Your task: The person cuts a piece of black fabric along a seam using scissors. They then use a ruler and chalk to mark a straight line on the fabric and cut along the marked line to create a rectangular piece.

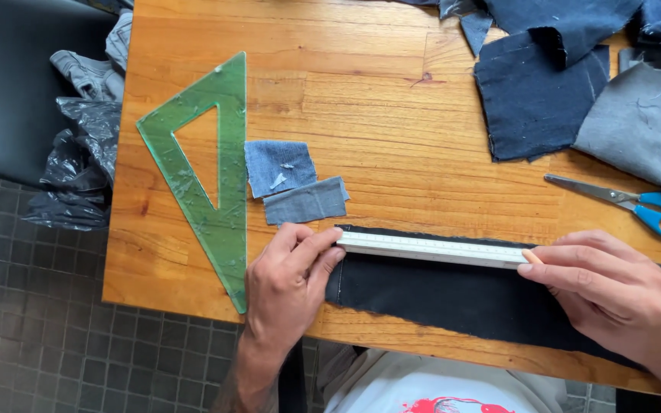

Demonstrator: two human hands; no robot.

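A long strip of black fabric (453, 298) lies along the near edge of the wooden table (361, 99). A white ruler (430, 248) rests on the strip's far edge. My left hand (288, 287) presses down on the ruler's left end with its fingertips. My right hand (613, 294) rests on the fabric at the ruler's right end and pinches a small tan marking piece (532, 257) against the ruler's edge.
A green transparent set square (227, 222) lies left of my left hand. Two small denim patches (278, 167) (305, 201) sit beside it. Blue-handled scissors (636, 200) and dark and grey fabric pieces (537, 99) lie at the right. A black plastic bag (78, 160) hangs off the left edge.
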